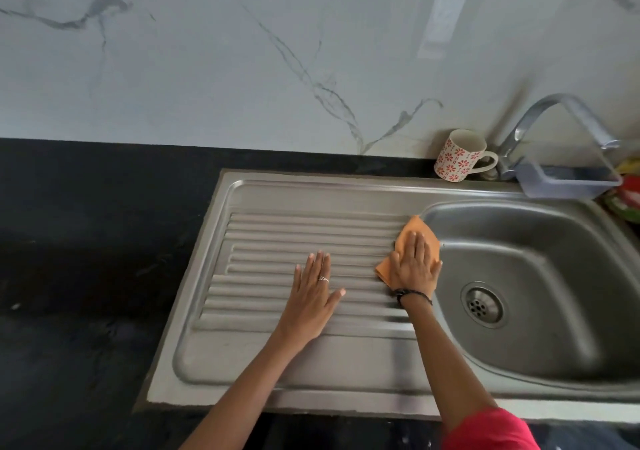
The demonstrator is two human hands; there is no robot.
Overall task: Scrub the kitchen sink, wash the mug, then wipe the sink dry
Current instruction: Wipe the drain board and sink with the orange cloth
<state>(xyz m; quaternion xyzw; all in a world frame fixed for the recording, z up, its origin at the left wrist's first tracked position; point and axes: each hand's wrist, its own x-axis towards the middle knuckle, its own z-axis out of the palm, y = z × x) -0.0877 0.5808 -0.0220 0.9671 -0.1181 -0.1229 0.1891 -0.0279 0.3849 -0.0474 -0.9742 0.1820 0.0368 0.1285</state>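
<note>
Right hand [415, 262] lay flat, fingers straight and together, pressing an orange cloth [420, 233] onto the ribbed drainboard [294, 228] of the steel sink [346, 366]; cloth edges showed past the fingertips and beside the palm on its left. The basin [554, 276] began just right of this hand, its drain [482, 305] nearer the person and to the right. Left hand [313, 294] rested on the ribs left of the right hand, apart from it, fingers spread and straight, holding nothing; a ring on one finger. Mug [457, 155], white with red flowers, stood well beyond the right hand at the back rim of the sink, just beside the tap [540, 117], handle toward the tap. A clear plastic tray [568, 181] sat under the spout. Dark table [86, 259] lay left of the left hand. Judgement: drying step under way, no water visible on the steel. Cloth looked thin, soft and light; it should bunch over the ribs unless held under a flat palm, so pressure from above suits it better than a pinch. Mug judged rigid, breakable, possibly slick if wet; best taken by the handle or round the body.
</note>
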